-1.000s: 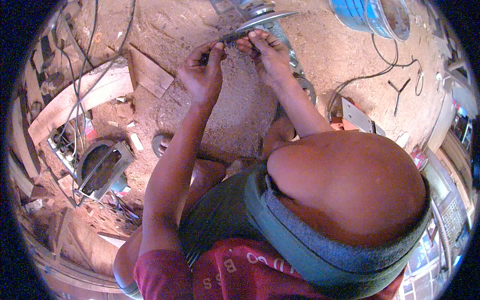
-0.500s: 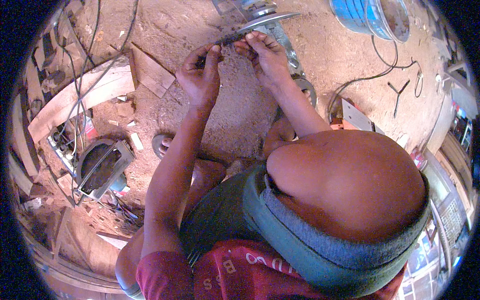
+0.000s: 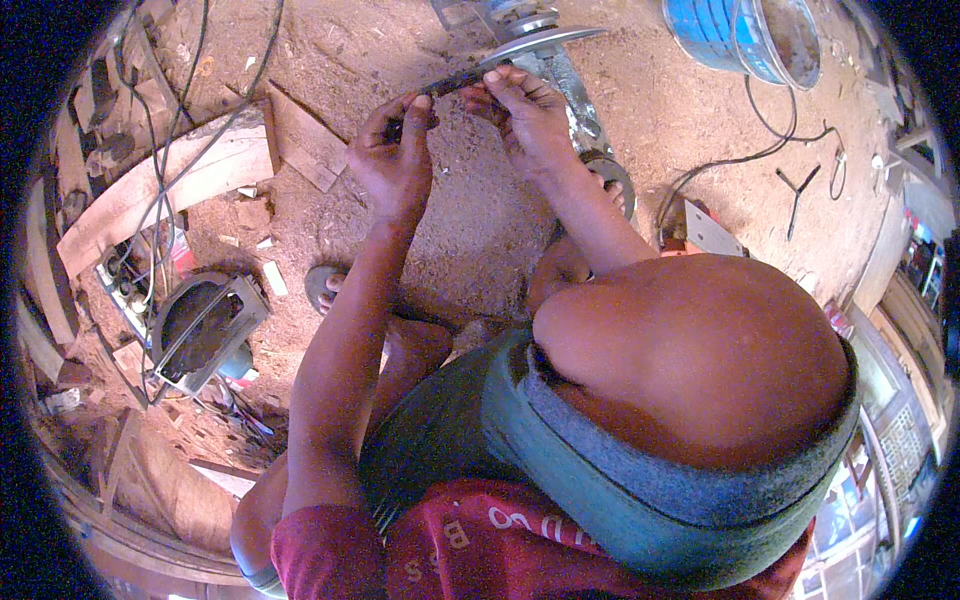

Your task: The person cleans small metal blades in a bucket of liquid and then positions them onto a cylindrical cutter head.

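Both hands hold a thin dark strip (image 3: 455, 82) between them, level in front of me. My left hand (image 3: 393, 150) pinches its left end between thumb and fingers. Near the other end, my right hand (image 3: 532, 115) grips it with the thumb on top and the fingers curled below. The strip's right end meets or lies very close to the rim of a shiny metal disc (image 3: 550, 43); contact cannot be made out. That disc sits on a spindle (image 3: 527, 22) at the top of the view. Whether the disc is spinning does not show.
A blue bucket (image 3: 705, 38) stands far right, with a black cable (image 3: 715, 160) and a dark Y-shaped tool (image 3: 797, 198) below it. On the left lie a curved wooden piece (image 3: 170, 195), hanging cords, and a power tool with a rounded guard (image 3: 210, 330). My sandalled feet flank the dusty floor.
My left hand has shifted slightly left and down, and my right thumb slightly left along the strip. Both hands keep their hold, and the strip stays by the disc's edge.
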`<state>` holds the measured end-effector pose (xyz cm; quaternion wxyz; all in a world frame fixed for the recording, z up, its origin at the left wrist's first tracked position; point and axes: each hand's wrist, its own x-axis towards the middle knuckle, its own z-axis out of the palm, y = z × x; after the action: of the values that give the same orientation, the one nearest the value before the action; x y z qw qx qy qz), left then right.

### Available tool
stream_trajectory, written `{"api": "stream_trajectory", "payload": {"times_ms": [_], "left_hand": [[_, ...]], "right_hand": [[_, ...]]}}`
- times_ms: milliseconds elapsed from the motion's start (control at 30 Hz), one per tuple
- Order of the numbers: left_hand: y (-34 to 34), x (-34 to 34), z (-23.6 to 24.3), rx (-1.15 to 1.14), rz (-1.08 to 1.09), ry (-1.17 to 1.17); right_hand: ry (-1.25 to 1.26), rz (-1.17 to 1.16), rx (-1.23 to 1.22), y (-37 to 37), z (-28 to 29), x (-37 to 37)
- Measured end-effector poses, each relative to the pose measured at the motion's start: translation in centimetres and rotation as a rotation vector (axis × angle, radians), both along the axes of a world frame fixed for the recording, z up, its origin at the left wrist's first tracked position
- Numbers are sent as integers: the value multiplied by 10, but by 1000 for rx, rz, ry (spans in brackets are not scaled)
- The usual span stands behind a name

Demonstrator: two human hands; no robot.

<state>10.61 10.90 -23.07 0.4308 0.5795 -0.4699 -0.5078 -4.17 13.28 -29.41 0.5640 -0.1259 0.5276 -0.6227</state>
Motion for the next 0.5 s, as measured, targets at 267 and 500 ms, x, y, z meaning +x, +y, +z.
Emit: {"api": "stream_trajectory", "payload": {"times_ms": [267,500], "left_hand": [[2,4,-6,-25,7,24],[0,-8,4,31,-20,-6]], "right_hand": [[-125,40,12,1,19,2],[-29,21,-11,2,5,-8]]}}
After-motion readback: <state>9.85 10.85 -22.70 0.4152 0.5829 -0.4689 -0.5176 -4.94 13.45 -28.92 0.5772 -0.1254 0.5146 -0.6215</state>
